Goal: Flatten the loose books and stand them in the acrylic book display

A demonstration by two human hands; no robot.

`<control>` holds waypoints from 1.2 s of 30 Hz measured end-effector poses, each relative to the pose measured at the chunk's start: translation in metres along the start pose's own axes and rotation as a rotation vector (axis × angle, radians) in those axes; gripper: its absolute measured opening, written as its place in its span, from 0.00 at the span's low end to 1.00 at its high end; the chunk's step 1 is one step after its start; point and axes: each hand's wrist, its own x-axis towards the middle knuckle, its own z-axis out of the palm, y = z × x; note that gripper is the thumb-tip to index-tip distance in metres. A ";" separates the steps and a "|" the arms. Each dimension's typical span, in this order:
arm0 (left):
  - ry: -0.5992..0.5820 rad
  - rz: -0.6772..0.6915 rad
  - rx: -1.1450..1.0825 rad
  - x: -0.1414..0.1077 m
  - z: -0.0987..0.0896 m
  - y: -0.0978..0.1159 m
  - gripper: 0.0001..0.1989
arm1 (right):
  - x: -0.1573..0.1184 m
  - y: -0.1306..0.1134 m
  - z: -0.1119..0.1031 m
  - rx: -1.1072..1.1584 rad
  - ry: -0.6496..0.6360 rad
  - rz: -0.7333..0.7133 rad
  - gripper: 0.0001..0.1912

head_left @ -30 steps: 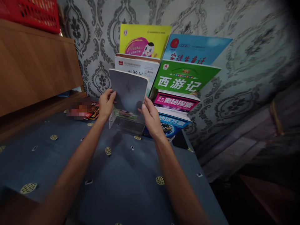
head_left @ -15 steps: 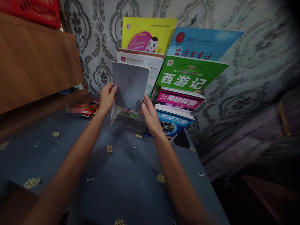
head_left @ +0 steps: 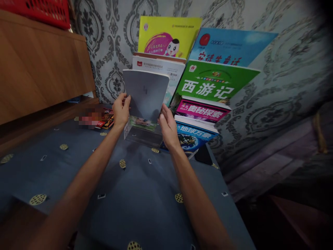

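A plain grey notebook (head_left: 146, 92) stands upright between my two hands. My left hand (head_left: 121, 108) is closed on its left edge, and my right hand (head_left: 168, 125) grips its lower right edge. Below it is the front tier of a clear acrylic stand (head_left: 144, 136), where part of a green picture shows. Whether the notebook's bottom touches the stand I cannot tell. Behind it rise a white book (head_left: 153, 65) and a yellow book (head_left: 169, 31). To the right, stepped up in a row, are blue (head_left: 194, 137), magenta (head_left: 203, 109), green (head_left: 218, 81) and light blue (head_left: 235, 45) books.
A patterned cloth (head_left: 137, 194) covers the table. Several small books, partly blurred, lie by the wooden cabinet (head_left: 44, 66) at the left, under a red basket (head_left: 49, 12). A dark flat object (head_left: 203, 155) lies near the table's right edge. Patterned wallpaper stands behind the books.
The notebook's top has tipped slightly toward me, with both hands still on its sides. The view has shifted a little, so the books appear slightly further right.
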 end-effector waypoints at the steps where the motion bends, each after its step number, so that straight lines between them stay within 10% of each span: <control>1: -0.012 -0.009 -0.001 -0.001 0.000 0.000 0.23 | 0.000 0.001 0.001 -0.007 0.015 -0.002 0.34; 13: -0.145 -0.069 0.063 -0.016 -0.005 -0.013 0.13 | -0.002 0.008 0.003 -0.115 0.060 0.006 0.33; 36: -0.382 0.010 1.044 -0.030 -0.010 0.030 0.12 | -0.005 0.031 0.012 -0.377 0.055 0.042 0.33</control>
